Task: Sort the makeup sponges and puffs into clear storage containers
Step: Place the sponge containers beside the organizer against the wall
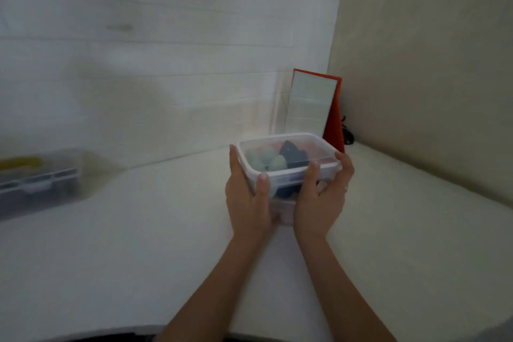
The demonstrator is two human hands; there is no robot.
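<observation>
Both hands — left hand (248, 197), right hand (322, 197) — hold the clear container (288, 172), one grip curled round each side. Sponges (268, 159) sit inside — the worktop (138, 244) lies right below.

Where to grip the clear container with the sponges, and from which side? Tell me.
Grip the clear container by its two short side walls just under the rim, one hand coming in from each side, as the left hand and right hand do now. It stands open-topped, so keep it level.

sponges (268, 159) in container (319, 141) | mirror (311, 104) behind | box (39, 183) far left
</observation>
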